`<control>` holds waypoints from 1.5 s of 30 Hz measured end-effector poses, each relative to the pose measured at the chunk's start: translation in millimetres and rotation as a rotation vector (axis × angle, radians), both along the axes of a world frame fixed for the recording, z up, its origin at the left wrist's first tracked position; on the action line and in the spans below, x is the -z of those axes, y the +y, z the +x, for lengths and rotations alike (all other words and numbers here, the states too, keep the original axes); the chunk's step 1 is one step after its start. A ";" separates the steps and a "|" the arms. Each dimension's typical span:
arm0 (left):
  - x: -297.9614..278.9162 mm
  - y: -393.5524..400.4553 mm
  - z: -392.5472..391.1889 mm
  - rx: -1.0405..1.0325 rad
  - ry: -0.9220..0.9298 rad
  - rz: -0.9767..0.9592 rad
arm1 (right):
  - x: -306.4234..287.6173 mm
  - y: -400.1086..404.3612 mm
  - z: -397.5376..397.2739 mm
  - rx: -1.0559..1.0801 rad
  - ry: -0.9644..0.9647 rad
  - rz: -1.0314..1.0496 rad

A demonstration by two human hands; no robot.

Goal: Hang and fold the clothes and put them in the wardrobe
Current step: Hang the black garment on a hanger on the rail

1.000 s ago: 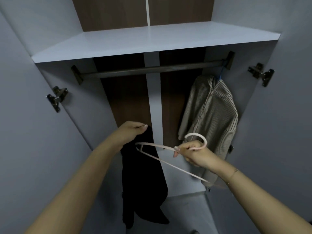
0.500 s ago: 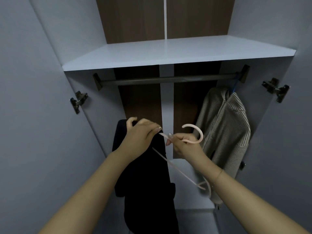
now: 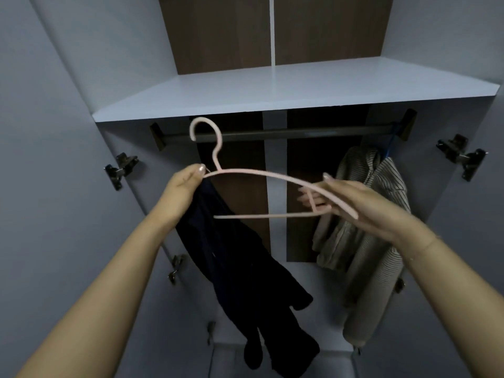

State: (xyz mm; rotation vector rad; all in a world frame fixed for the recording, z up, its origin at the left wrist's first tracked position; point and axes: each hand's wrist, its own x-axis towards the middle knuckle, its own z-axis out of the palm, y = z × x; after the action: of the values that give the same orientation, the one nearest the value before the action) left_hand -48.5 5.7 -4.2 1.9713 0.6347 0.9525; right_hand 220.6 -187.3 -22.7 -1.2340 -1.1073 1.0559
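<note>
Pale pink plastic hanger now raised upright, hook near dark metal rail. Left hand pinches hanger end plus dark garment; right hand fingers curled round other end. Hanging likely next.

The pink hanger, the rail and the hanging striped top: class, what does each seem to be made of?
Pink hanger: probably plastic, or coated metal; thin, smooth, matte, evenly coloured.
Rail: likely metal; dark grey tube with a dull sheen.
Striped top: soft fabric, probably knit; it drapes and folds.

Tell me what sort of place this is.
Most likely the inside of an open bedroom wardrobe: a hanging rail under a white shelf, a striped hoodie already hung on it, and door hinges at the sides.
</note>
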 end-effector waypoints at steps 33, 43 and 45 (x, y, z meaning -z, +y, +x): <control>-3.8 -9.5 -69.1 -0.111 -0.067 -0.408 | 211.5 117.7 -164.4 -0.375 -0.247 -0.307; 12.1 -3.7 -116.1 -0.315 0.150 -0.269 | 184.3 124.9 -113.8 -0.095 -0.174 -0.325; 24.3 -4.1 -113.9 -0.331 0.267 -0.148 | 160.7 126.2 -81.2 -0.052 -0.204 -0.348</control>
State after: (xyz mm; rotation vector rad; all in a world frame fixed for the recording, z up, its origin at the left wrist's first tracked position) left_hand -162.3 1.6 -28.5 1.9093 1.1778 0.8106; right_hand 139.4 -61.0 -183.4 -1.6253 -1.1455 1.2179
